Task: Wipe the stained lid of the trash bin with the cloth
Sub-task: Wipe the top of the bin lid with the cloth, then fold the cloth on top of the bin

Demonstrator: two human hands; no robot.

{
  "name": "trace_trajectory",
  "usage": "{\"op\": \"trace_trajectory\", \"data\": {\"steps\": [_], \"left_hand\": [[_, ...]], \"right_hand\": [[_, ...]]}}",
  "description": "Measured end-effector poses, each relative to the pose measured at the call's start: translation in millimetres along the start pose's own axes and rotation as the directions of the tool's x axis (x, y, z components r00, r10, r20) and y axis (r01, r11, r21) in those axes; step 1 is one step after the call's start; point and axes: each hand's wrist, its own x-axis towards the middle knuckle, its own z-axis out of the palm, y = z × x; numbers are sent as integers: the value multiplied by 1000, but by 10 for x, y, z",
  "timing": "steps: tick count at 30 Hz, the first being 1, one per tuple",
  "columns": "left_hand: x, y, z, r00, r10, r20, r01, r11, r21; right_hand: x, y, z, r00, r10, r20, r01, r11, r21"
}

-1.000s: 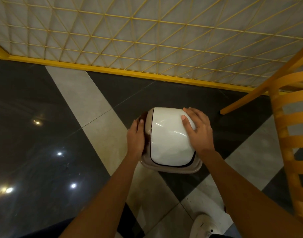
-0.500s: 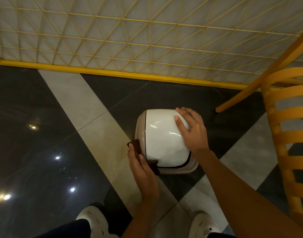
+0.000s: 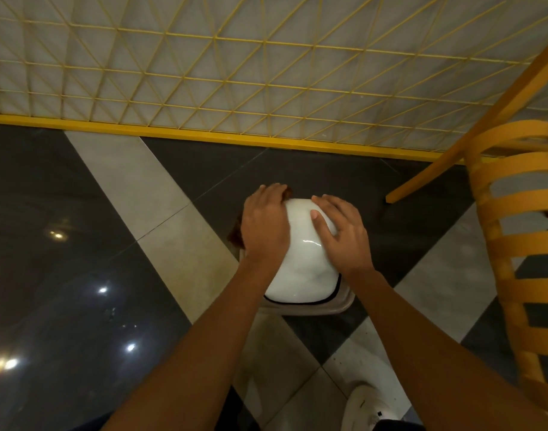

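Head view: the trash bin (image 3: 313, 309) stands on the dark and pale tiled floor (image 3: 80, 244) at the centre of the frame, and its white domed lid (image 3: 300, 269) is closed. The left hand (image 3: 266, 222) lies on the lid's upper left, its fingers curled over the brown cloth (image 3: 235, 236) and holding it against the dome. Bits of cloth peek out at the hand's left side and beyond the fingertips. The right hand (image 3: 344, 234) rests on the upper right of the lid, fingers spread wide and holding nothing, seemingly steadying the bin. This looks like mid-wipe, working the far left edge. I see no stain on the bare part of the lid. The next move probably calls for dragging the cloth across the dome under firm pressure while the right hand braces the bin against sliding.
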Motion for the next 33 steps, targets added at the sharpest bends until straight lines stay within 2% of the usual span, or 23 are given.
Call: {"op": "trace_trajectory", "data": {"steps": [3,6,8,10,12,17,18,20,22,23,24,26,28,29,31,33], "left_hand": [[56,247,102,985,140,95,-152,980,128],[66,248,117,958,239,161,-264,952,155],[62,106,23,961,228,159,-252,956,150],[52,-1,-47,987,138,84,-149,978,143],[21,24,-38,994,79,76,-90,983,161],[-65,282,71,939,238,246,-278,950,142],[-63,298,48,933,241,269,-272,959,83],[-25,276,-73,927,187,325,-129,973,-193],[14,215,-245,933,104,343,79,874,-480],[33,160,-314,955,52,292,114,844,-523],[52,95,-363,973,2,230,113,868,-483],[87,-51,-379,983,-46,175,88,968,-235],[71,-149,-320,966,-61,249,52,998,42],[56,-177,-278,960,-59,273,31,994,108],[16,-147,-254,968,-47,247,24,995,97],[24,-81,-261,981,-61,186,59,998,14]], "right_hand": [[-10,-12,-25,1000,-12,-19,13,1000,15],[-23,-30,-44,1000,-11,-29,12,1000,15],[-23,-40,-43,1000,-5,-19,5,1000,5],[-21,-47,-46,1000,0,-26,0,1000,-4],[-23,-48,-40,1000,-6,-25,6,1000,-10],[-17,-42,-46,1000,10,13,-10,999,-34],[-18,-44,-47,1000,5,10,-4,999,-39],[-16,-54,-49,1000,-3,1,3,1000,-21],[-14,-59,-51,1000,7,1,-7,1000,2],[-14,-59,-53,1000,15,5,-15,1000,15],[-14,-59,-57,1000,22,10,-22,999,26],[-13,-63,-69,999,37,25,-38,999,33],[-7,-77,-90,998,48,50,-48,999,12],[-1,-88,-106,997,46,59,-46,999,-4],[5,-112,-135,997,44,71,-41,998,-44],[30,-155,-170,995,61,79,-54,995,-82]]}}
